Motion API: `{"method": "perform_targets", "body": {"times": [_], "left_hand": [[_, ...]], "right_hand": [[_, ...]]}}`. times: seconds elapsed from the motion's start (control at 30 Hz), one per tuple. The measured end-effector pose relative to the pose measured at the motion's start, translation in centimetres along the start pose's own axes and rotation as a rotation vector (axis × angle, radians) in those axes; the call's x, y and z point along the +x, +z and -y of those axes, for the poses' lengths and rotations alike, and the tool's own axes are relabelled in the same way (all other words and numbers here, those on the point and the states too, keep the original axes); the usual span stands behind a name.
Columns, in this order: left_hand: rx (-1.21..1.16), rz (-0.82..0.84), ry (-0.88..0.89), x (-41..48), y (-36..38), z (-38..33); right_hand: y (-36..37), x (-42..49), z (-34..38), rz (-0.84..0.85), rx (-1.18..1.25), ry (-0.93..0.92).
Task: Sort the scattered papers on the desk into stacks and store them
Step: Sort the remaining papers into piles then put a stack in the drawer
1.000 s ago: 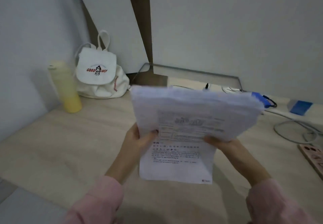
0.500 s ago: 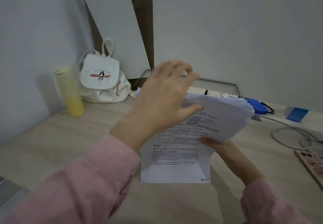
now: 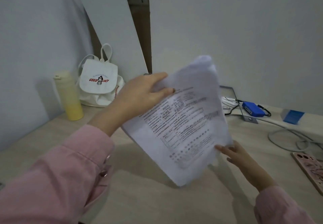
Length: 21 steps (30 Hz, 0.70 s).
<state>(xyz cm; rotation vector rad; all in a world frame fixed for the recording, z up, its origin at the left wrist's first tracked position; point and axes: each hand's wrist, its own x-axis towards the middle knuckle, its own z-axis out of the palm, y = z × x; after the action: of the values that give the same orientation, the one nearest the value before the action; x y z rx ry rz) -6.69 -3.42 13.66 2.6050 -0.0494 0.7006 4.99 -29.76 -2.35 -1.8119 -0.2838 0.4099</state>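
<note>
Near edge: the pale wood-grain surface (image 3: pixel 157 202) lies bare from its front edge up to the lifted sheets, and bare also across its left half.
Sleeves: two, both pink; the left one fills the lower left corner of the view.
Right hand (image 3: pixel 239 157): one, fingers partly spread, the tips touching the lower right edge of the sheets; whether it grips them I cannot tell.
Papers: one sheaf of white printed paper sheets (image 3: pixel 183 127), held tilted in the air above the middle of the surface, one low corner close to the wood; how many sheets cannot be told.
Left hand (image 3: pixel 143 92): one, closed on the sheaf's upper left edge, thumb on the printed face.
Right edge: one pink patterned phone case (image 3: pixel 309 167) lies flat there.
Right back: one blue plastic box (image 3: pixel 253 108), one blue-and-white flat object, and grey and white cables crowd that corner.
Left back corner: one pale yellow cylindrical bottle (image 3: pixel 69 96) stands upright beside one white canvas drawstring bag (image 3: pixel 98 82) printed "GOOD LUCY".
Behind: one white board leans against the wall.
</note>
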Motion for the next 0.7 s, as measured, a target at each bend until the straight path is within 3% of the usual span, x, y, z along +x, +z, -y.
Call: {"method": "perform_targets", "body": {"times": [0.07,0.2,0.3,0.5,0.63,0.7], "left_hand": [[-0.26,-0.072,-0.118,-1.2,0.5,1.8],[-0.626,-0.145,-0.322,-3.7,3.7,4.7],[-0.85,-0.169,-0.453,-5.6,6.0,5.7],[-0.941,-0.117,-0.632,-9.4,10.6,7.6],[-0.968,-0.136,-0.68,-11.0,11.6,8.4],[-0.958,-0.163,-0.695,-11.8,11.4,8.9]], "right_hand": [[-0.9,0.0,-0.9,-0.024,0.165,0.031],[0.2,-0.5,0.0,0.104,0.417,0.002],[1.3,-0.8,1.2,-0.069,0.432,-0.044],[3.5,-1.6,1.6,-0.365,0.236,-0.134],[3.9,-2.2,1.1,-0.351,0.232,-0.163],[3.2,-2.5,0.6,-0.226,0.255,-0.13]]}}
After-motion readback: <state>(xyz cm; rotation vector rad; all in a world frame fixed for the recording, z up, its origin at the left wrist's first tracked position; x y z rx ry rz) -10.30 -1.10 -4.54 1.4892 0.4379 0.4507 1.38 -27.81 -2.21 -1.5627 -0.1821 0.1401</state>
